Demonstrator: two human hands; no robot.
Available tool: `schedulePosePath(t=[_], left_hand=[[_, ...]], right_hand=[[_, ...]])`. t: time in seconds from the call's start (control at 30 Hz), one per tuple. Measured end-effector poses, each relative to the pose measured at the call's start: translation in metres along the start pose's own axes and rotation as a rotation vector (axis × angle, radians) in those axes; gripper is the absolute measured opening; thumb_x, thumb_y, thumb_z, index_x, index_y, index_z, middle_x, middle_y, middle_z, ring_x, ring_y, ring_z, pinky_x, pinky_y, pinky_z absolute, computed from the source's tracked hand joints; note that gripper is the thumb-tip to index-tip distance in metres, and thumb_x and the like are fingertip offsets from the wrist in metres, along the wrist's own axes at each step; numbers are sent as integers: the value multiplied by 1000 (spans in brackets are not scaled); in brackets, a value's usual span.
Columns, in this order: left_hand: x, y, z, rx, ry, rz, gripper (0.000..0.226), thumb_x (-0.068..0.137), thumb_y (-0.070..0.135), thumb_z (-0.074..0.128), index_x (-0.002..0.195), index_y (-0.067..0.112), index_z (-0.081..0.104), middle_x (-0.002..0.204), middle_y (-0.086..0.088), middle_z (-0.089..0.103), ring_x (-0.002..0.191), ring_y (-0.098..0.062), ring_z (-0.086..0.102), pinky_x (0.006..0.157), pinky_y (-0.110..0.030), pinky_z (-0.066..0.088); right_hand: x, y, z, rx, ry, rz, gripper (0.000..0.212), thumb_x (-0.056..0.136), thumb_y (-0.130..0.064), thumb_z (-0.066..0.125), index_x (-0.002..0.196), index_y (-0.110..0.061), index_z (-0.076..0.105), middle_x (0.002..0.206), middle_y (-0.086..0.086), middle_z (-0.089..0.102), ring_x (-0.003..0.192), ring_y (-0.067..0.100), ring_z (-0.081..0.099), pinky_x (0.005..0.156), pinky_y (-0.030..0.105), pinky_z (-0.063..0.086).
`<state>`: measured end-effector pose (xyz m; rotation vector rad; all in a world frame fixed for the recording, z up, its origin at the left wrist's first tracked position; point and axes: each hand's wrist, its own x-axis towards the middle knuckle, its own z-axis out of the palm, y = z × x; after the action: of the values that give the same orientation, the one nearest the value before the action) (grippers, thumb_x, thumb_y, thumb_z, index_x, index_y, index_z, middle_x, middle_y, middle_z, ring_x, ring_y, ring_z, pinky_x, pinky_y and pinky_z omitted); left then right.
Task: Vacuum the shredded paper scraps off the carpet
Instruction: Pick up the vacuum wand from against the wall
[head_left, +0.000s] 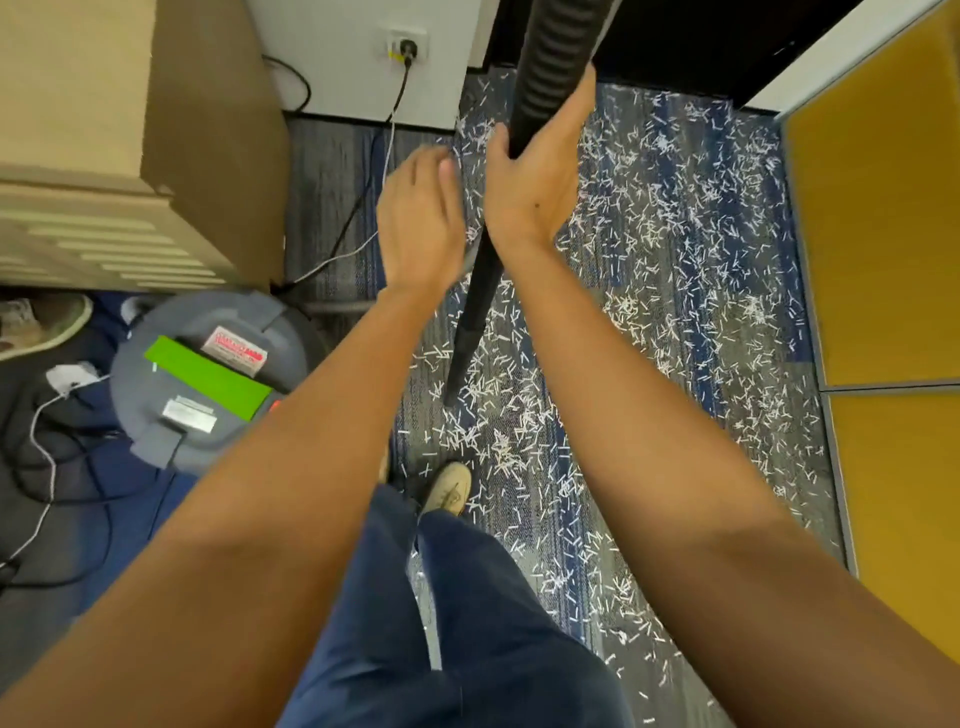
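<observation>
Presently, the black plastic vacuum wand (475, 312) is held in the right grip (535, 176); the slack left grip (421, 223) must be added before sweeping.

Office: carpet tiles (332, 171), partition panels (883, 234).

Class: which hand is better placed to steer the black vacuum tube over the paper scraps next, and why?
Right. The right hand grips the vacuum tube, whose tip points down among the paper scraps on the carpet. The left hand is open beside the tube, holding nothing.
</observation>
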<state>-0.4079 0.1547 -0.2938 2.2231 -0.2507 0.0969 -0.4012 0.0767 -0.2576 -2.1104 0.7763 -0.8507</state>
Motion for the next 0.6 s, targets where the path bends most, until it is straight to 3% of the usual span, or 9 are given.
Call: schedulePosePath(t=[0.1,0.17,0.23,0.33,0.47,0.6], left_hand=[[-15,-58,-6,305,-259,-73,34,98,16,37,128,3,48,132,-16,50,122,-34,43,103,-41,30],[-28,-94,-11,475,-507,-155,45,93,12,49,136,2,39,147,-19,32,136,-35,27,112,-46,22],[-45,-131,-16,609,-656,-207,56,92,13,53,142,2,29,155,-18,13,143,-33,11,115,-48,15],[-72,-181,-22,775,-813,-201,58,95,17,46,146,3,21,157,-15,5,145,-30,5,117,-46,12],[-103,-242,-34,930,-1001,-204,52,98,16,34,146,2,20,155,-15,14,144,-28,10,117,-43,12],[-128,-285,-48,1047,-1215,-171,51,99,19,37,146,3,23,153,-17,15,144,-28,12,116,-43,14]], right_hand=[[-13,-10,9,-12,27,-123,75,75,-1,73,138,11,33,114,15,62,85,18,65,66,21,52],[-26,-18,21,-9,45,-173,75,70,5,73,133,18,35,110,22,62,84,25,65,70,25,55],[-35,-21,37,-28,101,-219,73,63,14,72,126,23,37,101,26,61,82,31,64,75,32,56],[-50,-23,58,-11,151,-217,61,57,19,69,112,23,46,89,20,55,75,26,54,75,21,46],[-69,-20,82,56,90,-209,40,66,8,68,101,18,53,84,5,47,73,24,48,71,4,33],[-92,-26,103,106,89,-309,34,71,11,70,98,22,53,87,31,60,76,41,59,82,-6,25]])
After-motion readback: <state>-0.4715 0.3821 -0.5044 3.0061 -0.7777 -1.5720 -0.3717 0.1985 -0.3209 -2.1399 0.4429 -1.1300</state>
